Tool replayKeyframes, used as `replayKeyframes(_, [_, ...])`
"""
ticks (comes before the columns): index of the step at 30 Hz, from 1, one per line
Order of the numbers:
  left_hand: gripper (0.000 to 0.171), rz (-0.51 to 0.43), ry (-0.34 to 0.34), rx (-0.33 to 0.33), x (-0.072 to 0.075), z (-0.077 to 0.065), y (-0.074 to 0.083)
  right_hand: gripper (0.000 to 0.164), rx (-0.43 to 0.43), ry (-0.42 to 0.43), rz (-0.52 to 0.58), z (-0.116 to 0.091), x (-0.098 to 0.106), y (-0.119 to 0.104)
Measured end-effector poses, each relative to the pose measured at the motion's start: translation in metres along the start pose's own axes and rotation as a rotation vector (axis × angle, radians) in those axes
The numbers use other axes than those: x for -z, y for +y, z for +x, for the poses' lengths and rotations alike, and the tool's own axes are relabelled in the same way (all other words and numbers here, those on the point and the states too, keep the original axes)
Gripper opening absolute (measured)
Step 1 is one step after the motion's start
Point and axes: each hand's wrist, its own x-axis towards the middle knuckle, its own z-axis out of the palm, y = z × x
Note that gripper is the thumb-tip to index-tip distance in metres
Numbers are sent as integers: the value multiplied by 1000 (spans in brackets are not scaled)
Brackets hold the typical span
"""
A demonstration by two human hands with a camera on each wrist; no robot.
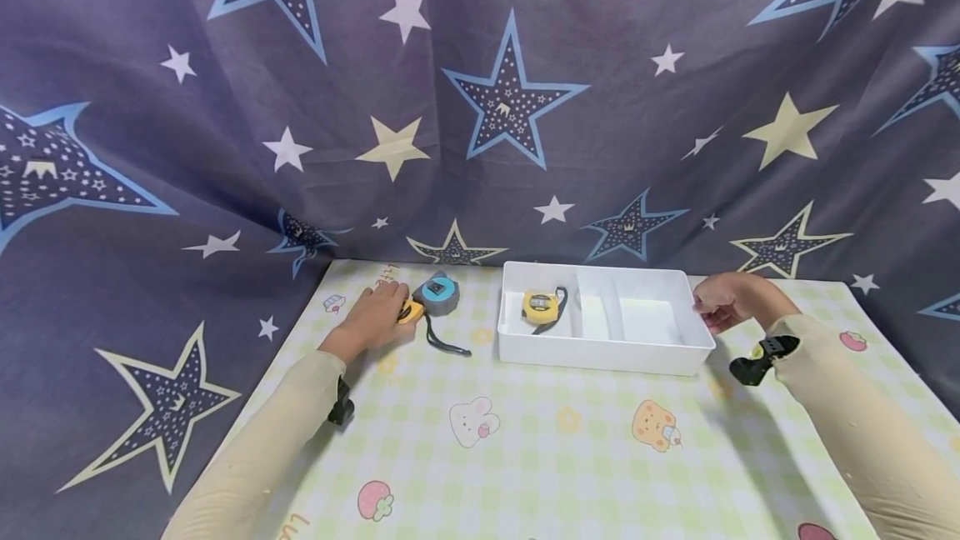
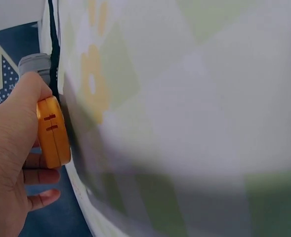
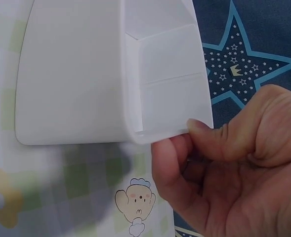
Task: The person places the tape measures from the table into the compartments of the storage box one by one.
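My left hand [image 1: 375, 315] grips a yellow tape measure [image 1: 409, 312] at the left of the table; in the left wrist view its orange-yellow edge [image 2: 54, 132] shows between thumb and fingers. Right beside it sits a grey and blue tape measure [image 1: 438, 293]. A black strap [image 1: 444, 346] trails over the cloth; I cannot tell which tape measure it belongs to. With thumb and curled fingers, my right hand [image 1: 731, 300] pinches the right end wall of a white divided box [image 1: 600, 354]. Inside the box's left compartment lies another yellow tape measure [image 1: 540, 307] with a black strap.
A green and white checked cloth with cartoon prints [image 1: 555, 457] covers the table. Behind it hangs a dark curtain with stars [image 1: 480, 190], close to the back edge. Dark wrist cameras [image 1: 341, 403] are strapped to both sleeves.
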Motion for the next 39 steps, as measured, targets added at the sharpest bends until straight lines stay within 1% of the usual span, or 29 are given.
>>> replayKeyframes(6, [49, 11, 42, -25, 4, 1, 0, 15, -2, 6, -8, 0, 2, 1])
replayKeyframes(13, [47, 21, 52, -41, 12, 0, 4, 16, 1, -4, -4, -1, 3, 2])
replayKeyframes(20, [50, 44, 85, -75, 17, 2, 6, 17, 2, -2, 3, -1, 3, 3])
replayKeyframes(26, [49, 33, 86, -85, 24, 2, 13, 16, 1, -3, -16, -2, 3, 1])
replayKeyframes(31, [42, 41, 130, -115, 27, 4, 18, 18, 9, -2, -14, -3, 2, 0])
replayKeyframes(33, [42, 41, 137, -120, 30, 5, 21, 18, 10, 1, -6, -3, 1, 0])
replayKeyframes(39, [45, 51, 123, -126, 40, 9, 29, 15, -6, 11, 6, -1, -2, 0])
